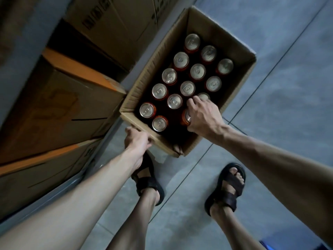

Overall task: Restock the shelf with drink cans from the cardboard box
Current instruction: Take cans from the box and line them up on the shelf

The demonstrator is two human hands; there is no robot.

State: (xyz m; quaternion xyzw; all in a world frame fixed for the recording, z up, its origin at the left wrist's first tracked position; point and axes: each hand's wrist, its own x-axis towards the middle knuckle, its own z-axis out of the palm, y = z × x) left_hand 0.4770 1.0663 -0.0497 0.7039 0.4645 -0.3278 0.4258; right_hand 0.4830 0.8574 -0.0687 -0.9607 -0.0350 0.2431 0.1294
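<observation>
Restocking appears barely begun: the cardboard box (167, 143) on the floor (281, 123) holds rows of upright drink cans (187, 88), the right hand (203, 116) curls round one near-side can (186, 117), and the left hand (137, 141) grips the box's near rim.

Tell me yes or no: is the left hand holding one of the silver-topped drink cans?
No, the left hand grips the near edge of the open brown cardboard box and holds no can.

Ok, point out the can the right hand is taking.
The can at the box's near right corner, half hidden under the right hand, which curls round it; no other is gripped.
</observation>
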